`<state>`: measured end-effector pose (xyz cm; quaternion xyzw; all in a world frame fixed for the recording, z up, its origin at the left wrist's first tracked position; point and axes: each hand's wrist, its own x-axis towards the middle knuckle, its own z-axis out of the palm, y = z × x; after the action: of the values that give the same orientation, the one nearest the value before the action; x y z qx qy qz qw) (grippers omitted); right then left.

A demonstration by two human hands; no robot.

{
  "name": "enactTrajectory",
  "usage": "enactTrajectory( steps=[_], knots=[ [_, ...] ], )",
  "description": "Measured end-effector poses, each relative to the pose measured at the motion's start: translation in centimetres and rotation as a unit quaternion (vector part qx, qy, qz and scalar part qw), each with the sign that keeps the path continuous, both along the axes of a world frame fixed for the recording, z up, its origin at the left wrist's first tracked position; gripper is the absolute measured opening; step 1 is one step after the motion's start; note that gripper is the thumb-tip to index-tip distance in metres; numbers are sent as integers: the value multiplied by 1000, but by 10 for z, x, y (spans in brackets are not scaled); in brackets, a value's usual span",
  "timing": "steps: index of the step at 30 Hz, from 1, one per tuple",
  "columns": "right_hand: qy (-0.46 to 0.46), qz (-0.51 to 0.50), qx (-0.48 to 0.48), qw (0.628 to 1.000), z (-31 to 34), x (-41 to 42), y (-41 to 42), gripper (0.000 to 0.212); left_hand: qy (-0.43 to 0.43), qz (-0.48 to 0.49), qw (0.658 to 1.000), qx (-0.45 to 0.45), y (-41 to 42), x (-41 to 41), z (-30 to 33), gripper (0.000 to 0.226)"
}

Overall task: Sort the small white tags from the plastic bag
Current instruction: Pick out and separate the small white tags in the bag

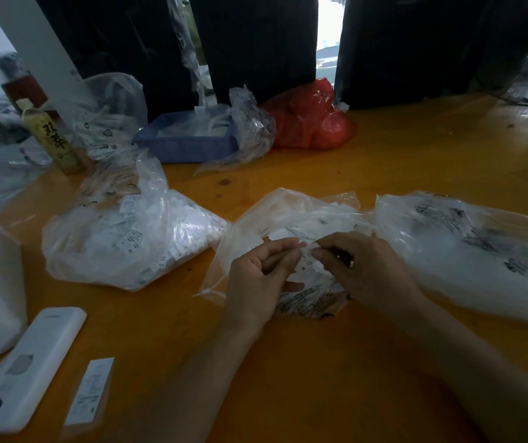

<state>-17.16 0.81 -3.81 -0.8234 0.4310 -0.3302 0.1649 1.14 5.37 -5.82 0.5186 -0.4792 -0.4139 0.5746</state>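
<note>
A clear plastic bag [291, 212] with small white tags inside lies open on the orange table [288, 378], right in front of me. Above it, my left hand [256, 279] and my right hand [364, 270] meet at their fingertips, both pinching a small white tag [306, 251]. A strip of more tags hangs just beneath, partly hidden by my fingers. To the left lies a fuller clear bag [128, 238] packed with printed white tags.
A large printed clear bag [467, 247] lies at the right. At the back stand a blue tray [186, 145], a red bag [313, 119] and a drink bottle [51, 135]. A white power bank [26, 369] and a paper label [91, 390] lie front left.
</note>
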Motion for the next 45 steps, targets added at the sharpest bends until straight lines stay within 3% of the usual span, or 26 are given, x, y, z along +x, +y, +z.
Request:
enactTrajectory(
  steps=[6, 18, 27, 33, 37, 39, 42, 45],
  knots=[
    [-58, -72, 19, 996, -2, 6, 2, 18, 50, 3, 999, 19, -2, -1, 0, 22],
    [-56, -2, -9, 998, -6, 13, 9, 27, 140, -14, 989, 49, -7, 3, 1, 20],
    [-163, -64, 12, 985, -4, 6, 5, 14, 81, -14, 996, 33, -6, 4, -3, 22],
    [-132, -5, 68, 989, -1, 6, 7, 14, 9, 14, 1000, 1, -5, 4, -3, 24],
    [-149, -55, 54, 986, 11, -3, 3, 12, -80, 54, 995, -37, -2, 14, 13, 23],
    [-99, -136, 12, 986, 18, -20, -7, 7, -152, 127, 976, -88, -1, 35, 31, 26],
    [97, -274, -7, 957, 21, -58, -27, 13, -250, 311, 903, -160, -4, 89, 57, 29],
    [278, -310, 84, 905, 12, -80, -38, 19, -342, 426, 832, -98, -9, 151, 64, 25]
  ],
)
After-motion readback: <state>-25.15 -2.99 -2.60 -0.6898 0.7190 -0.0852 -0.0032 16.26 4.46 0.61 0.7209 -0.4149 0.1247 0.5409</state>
